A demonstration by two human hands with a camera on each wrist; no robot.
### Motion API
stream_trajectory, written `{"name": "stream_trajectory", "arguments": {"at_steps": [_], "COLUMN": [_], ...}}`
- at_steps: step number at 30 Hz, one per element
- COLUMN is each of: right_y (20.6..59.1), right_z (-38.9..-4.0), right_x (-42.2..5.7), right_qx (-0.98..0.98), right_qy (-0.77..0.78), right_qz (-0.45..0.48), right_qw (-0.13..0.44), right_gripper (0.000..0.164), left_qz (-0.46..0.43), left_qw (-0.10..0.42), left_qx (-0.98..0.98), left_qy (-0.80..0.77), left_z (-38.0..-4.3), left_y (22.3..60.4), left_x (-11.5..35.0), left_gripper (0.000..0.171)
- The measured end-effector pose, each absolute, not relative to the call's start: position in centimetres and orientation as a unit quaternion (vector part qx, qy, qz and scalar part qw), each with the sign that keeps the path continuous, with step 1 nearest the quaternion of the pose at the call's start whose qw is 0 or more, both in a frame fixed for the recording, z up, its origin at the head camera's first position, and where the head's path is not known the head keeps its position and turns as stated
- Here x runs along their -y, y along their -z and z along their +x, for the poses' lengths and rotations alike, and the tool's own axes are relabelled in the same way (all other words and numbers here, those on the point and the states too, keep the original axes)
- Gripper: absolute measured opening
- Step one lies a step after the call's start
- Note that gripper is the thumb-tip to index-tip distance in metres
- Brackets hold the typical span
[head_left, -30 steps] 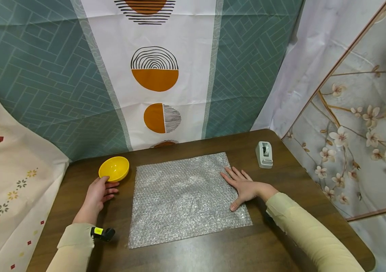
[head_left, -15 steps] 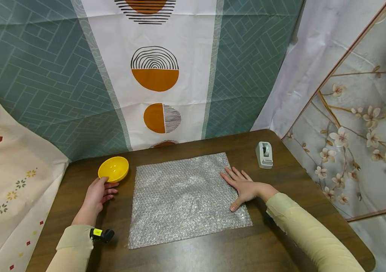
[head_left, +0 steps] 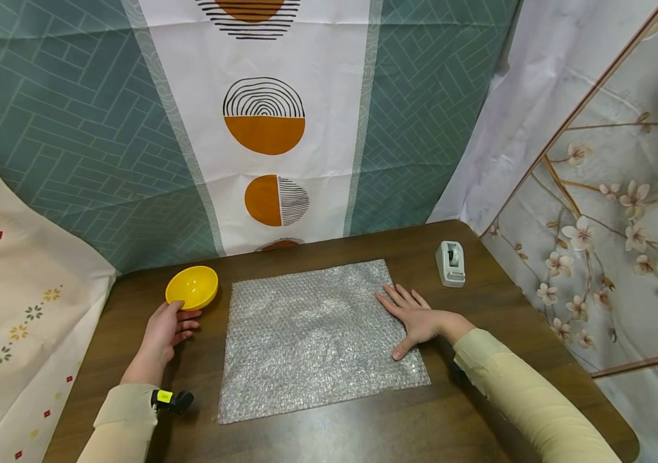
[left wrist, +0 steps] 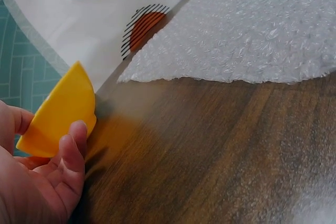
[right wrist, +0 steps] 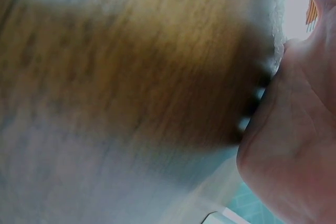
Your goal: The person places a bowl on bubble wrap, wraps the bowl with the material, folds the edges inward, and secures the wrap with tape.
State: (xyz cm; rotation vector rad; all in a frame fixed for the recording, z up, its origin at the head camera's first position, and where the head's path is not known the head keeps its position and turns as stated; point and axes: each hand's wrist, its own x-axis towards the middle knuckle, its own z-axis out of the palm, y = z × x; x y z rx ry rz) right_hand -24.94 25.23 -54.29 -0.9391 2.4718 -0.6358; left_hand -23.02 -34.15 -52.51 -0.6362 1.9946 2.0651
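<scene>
Holds the yellow bowl by its near rim with the left hand, pinching with the thumb over the lip and the fingers bent along the outside. Keeps the bowl out at the fingertips, ahead of the palm — at the far left of the wooden table, near the far left corner of the bubble wrap but apart from it. Lays the right hand over the right edge of that sheet, gripping nothing, with straight, spread fingers and the thumb stretched toward the near side.

Shows the bowl's glossy inside from the head camera, along with the tape dispenser beyond the right hand. Reveals, from the left wrist, the bowl's outer wall side-on and the lower fingers curled beside it. Cannot quite tell there whether the base touches the wood. Gives little from the right wrist — just the palm's heel, a sliver of wrap and blurred wood.

Reaches forward with both arms. Extends the left along the table's left side, with a black device at the cuff of the left sleeve. Brings the right sleeve in diagonally from the near right.
</scene>
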Motion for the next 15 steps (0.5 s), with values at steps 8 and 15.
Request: {"name": "stream_trajectory", "arguments": {"at_steps": [8,15], "right_y": [55.9,56.1], "right_z": [-25.4,-25.6], "right_x": [-25.5,-25.6], "right_qx": [-0.903,-0.904], "right_qy": [0.199,0.196], "right_qz": [-0.325,-0.322], "right_qw": [0.198,0.202], "right_gripper": [0.143,0.143], "left_qz": [-0.221,-0.221], "left_qw": [0.094,0.096], "left_qx": [-0.675,-0.674], "left_qy": [-0.698,-0.699], "left_z": [-22.9,-22.9], "left_y": [52.2,52.1], "left_x": [34.0,33.8], "left_gripper": [0.026,0.024]}}
